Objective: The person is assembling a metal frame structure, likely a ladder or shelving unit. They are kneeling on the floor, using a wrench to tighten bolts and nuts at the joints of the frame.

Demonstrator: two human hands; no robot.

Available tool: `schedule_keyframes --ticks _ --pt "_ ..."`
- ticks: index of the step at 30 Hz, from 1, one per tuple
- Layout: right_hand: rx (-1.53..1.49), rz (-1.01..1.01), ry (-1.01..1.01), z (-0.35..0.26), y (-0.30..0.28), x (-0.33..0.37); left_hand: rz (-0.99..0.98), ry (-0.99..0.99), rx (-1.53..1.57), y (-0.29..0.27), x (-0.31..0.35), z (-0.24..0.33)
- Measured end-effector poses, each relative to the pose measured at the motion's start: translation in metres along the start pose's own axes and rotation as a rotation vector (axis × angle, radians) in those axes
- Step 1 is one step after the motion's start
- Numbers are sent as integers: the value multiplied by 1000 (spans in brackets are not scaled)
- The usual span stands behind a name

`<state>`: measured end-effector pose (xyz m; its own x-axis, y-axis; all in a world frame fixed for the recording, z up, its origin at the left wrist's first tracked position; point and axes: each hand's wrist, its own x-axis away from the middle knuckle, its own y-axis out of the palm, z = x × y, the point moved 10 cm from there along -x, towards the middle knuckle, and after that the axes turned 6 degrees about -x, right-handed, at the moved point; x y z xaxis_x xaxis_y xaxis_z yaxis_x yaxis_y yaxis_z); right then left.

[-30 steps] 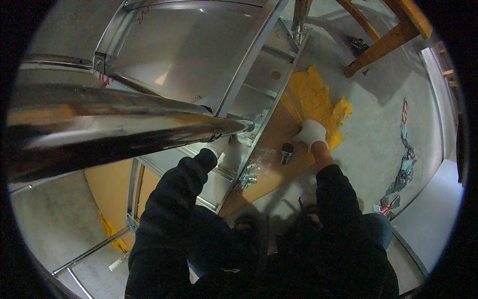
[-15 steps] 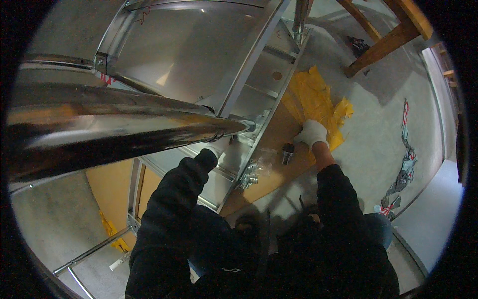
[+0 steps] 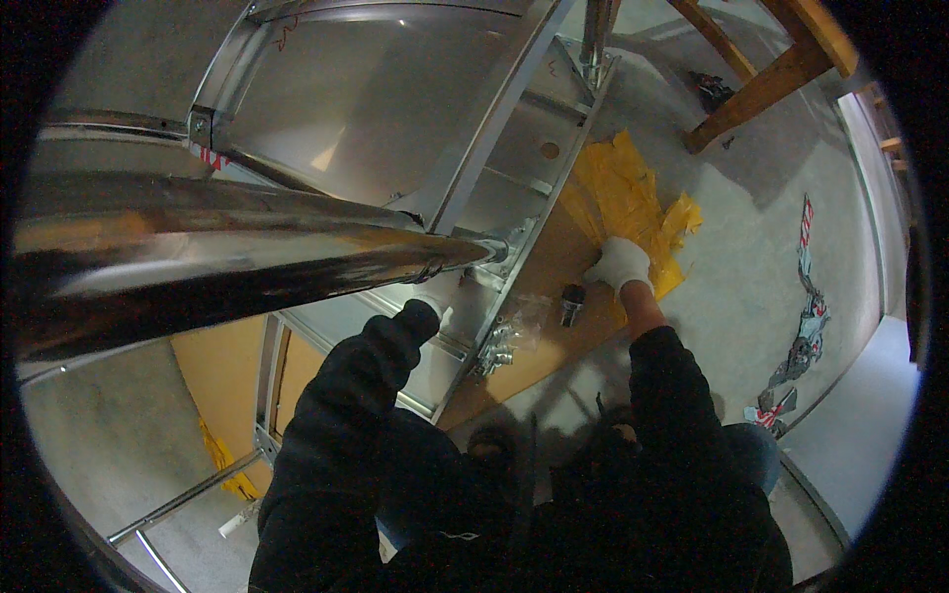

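Observation:
My left hand (image 3: 440,291), in a white glove, reaches under a thick chrome tube (image 3: 247,252) against the metal frame (image 3: 534,222). The tube hides most of its fingers, so its grip does not show. To the right, my white-gloved right hand (image 3: 623,264) is down at the edge of crumpled yellow plastic (image 3: 633,183) on a cardboard sheet (image 3: 539,267). Its fingers look curled together; anything inside them is hidden. Between my hands lie a small dark cylindrical piece (image 3: 571,304) and several shiny metal fittings (image 3: 496,351) beside a clear plastic bag (image 3: 531,318).
A wooden stool or chair leg (image 3: 756,99) stands at the far right. Torn grey and red-striped wrapping (image 3: 809,316) lies on the concrete floor. A white panel (image 3: 855,435) is at the right, and thin metal bars (image 3: 188,499) cross the lower left.
My left hand has shifted slightly to the right along the frame beneath the tube. My right hand stays almost in the same place.

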<state>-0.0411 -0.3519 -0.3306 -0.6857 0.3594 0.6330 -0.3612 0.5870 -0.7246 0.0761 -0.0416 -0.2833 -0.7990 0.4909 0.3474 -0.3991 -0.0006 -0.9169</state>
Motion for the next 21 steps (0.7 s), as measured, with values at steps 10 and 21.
schedule_keyframes --ticks 10,21 --pt "-12 22 2 5 3 -1 -51 -106 57 -5 1 4" --pt "10 -14 17 2 0 3 16 -90 232 25 -14 -32"
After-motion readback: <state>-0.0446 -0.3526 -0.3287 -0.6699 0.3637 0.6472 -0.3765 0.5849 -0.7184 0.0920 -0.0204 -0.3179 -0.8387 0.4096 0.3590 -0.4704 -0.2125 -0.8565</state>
